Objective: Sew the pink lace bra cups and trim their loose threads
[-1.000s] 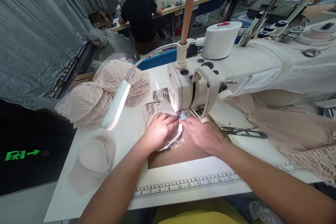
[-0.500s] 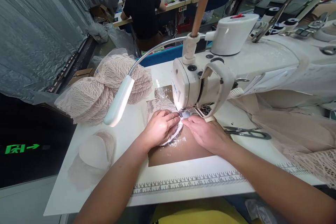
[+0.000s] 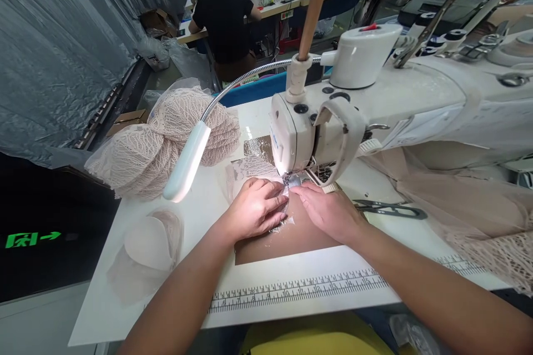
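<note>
Leaning over the white sewing table [image 3: 166, 310], the person had both hands down at the needle end of the sewing machine [image 3: 375, 100]. The left hand [image 3: 254, 208] lay palm down with its fingers loosely bent, gripping nothing and pressing a small lace piece [image 3: 252, 166] flat against the brown plate [image 3: 291, 241]. The right hand [image 3: 328, 211] was spread flat too, its fingers stretched towards the presser foot [image 3: 293, 180] with the fingertips on the edge of the same piece. The lace sat right under the foot, between the two hands, its far part trailing out behind the left fingers. A gooseneck lamp [image 3: 185, 163] hung over the table's left half. A heap of pink lace [image 3: 166, 138] was piled behind it, and a padded cup [image 3: 147, 238] lay near the left forearm. Black scissors [image 3: 389, 209] rested just right of the right hand, and a printed ruler [image 3: 300, 288] ran along the near edge. A co-worker [image 3: 225, 16] sat at a bench well behind.
</note>
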`<state>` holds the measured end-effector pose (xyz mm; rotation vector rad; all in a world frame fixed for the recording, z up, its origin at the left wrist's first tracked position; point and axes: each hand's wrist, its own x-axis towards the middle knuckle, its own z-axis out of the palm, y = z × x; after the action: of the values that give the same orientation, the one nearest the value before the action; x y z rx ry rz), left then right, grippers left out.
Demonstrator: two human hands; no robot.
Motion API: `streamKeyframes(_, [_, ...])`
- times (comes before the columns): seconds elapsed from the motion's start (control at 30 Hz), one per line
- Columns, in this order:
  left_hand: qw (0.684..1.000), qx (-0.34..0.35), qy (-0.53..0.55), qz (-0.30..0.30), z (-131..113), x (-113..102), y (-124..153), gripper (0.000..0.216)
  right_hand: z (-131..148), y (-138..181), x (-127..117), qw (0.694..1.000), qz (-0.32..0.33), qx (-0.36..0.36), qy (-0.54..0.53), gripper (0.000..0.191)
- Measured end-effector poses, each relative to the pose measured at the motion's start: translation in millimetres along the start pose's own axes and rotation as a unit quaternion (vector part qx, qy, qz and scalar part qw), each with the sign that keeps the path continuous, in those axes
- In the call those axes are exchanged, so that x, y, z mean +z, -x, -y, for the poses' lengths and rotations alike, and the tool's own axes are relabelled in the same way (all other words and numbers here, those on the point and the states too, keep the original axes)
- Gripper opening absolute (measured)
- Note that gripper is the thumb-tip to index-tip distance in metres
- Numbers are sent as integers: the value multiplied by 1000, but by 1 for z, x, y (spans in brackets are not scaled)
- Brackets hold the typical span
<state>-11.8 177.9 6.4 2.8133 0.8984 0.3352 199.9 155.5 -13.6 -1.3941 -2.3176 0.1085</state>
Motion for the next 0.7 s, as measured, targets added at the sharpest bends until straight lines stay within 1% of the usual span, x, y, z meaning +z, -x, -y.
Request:
streamKeyframes(0.13, [1000, 21, -1, 10, 2, -2, 0, 33, 1, 0, -3, 999, 15, -44, -12, 32])
streamKeyframes(0.23, [999, 36, -11, 14, 4, -3, 1, 32, 2, 1, -3, 998, 22, -62, 12, 32])
streamKeyframes(0.4, [998, 51, -35, 14, 8, 1, 1, 32, 4, 1, 0, 996, 16, -65, 56, 33])
streamKeyframes(0.57, [998, 26, -58, -5, 5, 6, -2, 33, 6, 0, 2, 996, 11, -49, 74, 31])
streamKeyframes(0.7, [999, 23, -48, 3, 2, 2, -3, 31, 5, 1, 1, 997, 17, -48, 63, 32])
